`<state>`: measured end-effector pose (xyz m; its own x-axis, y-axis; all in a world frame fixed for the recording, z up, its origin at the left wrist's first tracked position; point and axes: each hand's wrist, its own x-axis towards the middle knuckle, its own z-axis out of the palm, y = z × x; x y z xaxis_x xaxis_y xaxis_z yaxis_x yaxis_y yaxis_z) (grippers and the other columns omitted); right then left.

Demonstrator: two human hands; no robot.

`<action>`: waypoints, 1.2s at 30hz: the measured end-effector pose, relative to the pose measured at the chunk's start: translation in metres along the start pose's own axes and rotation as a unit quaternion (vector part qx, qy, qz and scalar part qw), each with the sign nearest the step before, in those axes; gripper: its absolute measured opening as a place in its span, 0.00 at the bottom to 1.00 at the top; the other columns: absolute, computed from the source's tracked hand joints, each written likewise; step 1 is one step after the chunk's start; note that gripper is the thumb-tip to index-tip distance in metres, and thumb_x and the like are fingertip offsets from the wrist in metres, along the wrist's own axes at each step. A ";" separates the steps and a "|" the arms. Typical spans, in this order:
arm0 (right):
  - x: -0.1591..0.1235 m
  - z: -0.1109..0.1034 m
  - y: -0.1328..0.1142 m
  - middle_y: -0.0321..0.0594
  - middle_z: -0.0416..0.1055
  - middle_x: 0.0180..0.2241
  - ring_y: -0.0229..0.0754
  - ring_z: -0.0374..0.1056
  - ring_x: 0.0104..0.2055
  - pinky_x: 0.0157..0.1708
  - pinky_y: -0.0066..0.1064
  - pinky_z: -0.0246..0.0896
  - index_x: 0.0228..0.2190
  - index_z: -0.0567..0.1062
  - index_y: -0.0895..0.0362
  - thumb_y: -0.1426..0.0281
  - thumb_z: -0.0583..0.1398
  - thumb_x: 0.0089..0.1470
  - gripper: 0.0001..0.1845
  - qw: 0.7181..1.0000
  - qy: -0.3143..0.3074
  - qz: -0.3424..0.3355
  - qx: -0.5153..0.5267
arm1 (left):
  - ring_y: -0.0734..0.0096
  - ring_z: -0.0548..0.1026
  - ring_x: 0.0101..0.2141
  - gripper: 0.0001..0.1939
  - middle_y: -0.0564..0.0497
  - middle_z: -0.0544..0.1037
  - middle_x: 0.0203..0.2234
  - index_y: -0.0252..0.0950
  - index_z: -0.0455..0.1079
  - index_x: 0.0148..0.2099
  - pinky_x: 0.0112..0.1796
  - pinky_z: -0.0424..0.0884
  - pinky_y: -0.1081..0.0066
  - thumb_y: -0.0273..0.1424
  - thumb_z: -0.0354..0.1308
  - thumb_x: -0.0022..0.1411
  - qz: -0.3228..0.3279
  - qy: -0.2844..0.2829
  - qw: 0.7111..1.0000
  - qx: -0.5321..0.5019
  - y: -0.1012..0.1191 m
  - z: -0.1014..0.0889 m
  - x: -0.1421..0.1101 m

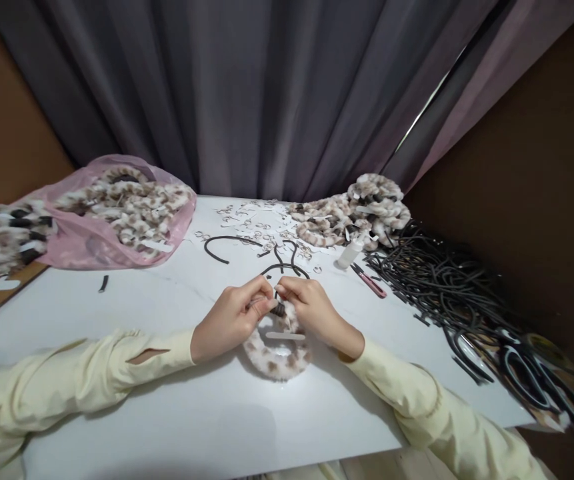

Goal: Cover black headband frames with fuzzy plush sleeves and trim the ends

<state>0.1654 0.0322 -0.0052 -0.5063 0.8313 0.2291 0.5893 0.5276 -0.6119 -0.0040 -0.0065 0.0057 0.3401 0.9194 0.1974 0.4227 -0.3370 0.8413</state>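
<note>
A white fuzzy ring with brown spots (277, 363) lies on the white table in front of me, with a white tag (285, 336) across its middle. My left hand (237, 317) pinches at the ring's upper end, near a dark ribbed part (279, 309). Opposite it, my right hand (311, 310) is closed on the ring's upper right, its fingertips almost meeting the left ones. What exactly sits between the fingertips is too small to make out. Several cut black cords (287, 267) lie just beyond my hands.
A pink plastic bag (187, 227) of spotted fuzzy rings stands at the left. More spotted rings (377, 207) pile up at the back right, near small metal rings (267, 230), a clear bottle (349, 255) and pink-handled snips (373, 283). Black cords (447, 280) and large scissors (541, 387) lie right.
</note>
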 end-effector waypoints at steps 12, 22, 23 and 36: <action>-0.006 -0.009 -0.002 0.43 0.71 0.33 0.39 0.63 0.35 0.36 0.28 0.56 0.32 0.72 0.59 0.69 0.53 0.56 0.09 0.979 0.181 -0.084 0.030 | 0.79 0.62 0.18 0.11 0.57 0.68 0.17 0.36 0.56 0.28 0.21 0.57 0.79 0.34 0.55 0.56 -0.152 0.040 0.950 -0.271 -0.027 0.011 0.017; -0.018 0.010 -0.017 0.32 0.64 0.16 0.33 0.55 0.17 0.22 0.23 0.47 0.42 0.71 0.59 0.69 0.50 0.57 0.14 0.998 -0.048 0.023 -0.034 | 0.81 0.64 0.20 0.10 0.55 0.65 0.16 0.34 0.58 0.24 0.23 0.63 0.82 0.19 0.57 0.49 -0.216 0.032 0.797 -0.563 -0.044 0.007 0.026; -0.018 0.011 -0.016 0.33 0.64 0.16 0.33 0.56 0.17 0.22 0.23 0.47 0.40 0.71 0.59 0.69 0.49 0.58 0.14 0.998 -0.040 0.020 -0.051 | 0.81 0.63 0.19 0.10 0.56 0.64 0.15 0.33 0.58 0.23 0.23 0.63 0.82 0.18 0.56 0.49 -0.212 0.020 0.789 -0.577 -0.044 0.007 0.026; -0.011 0.024 -0.007 0.39 0.69 0.20 0.38 0.61 0.19 0.20 0.28 0.40 0.38 0.69 0.58 0.67 0.46 0.60 0.14 0.967 -0.034 0.047 -0.247 | 0.81 0.57 0.18 0.12 0.58 0.56 0.13 0.33 0.57 0.22 0.23 0.59 0.80 0.19 0.57 0.48 -0.193 -0.026 0.769 -0.609 -0.042 0.008 0.024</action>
<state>0.1521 0.0151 -0.0219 -0.4663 0.8751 0.1290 0.8552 0.4833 -0.1870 -0.0072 0.0280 -0.0286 0.4338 0.8831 -0.1788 -0.5883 0.4279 0.6862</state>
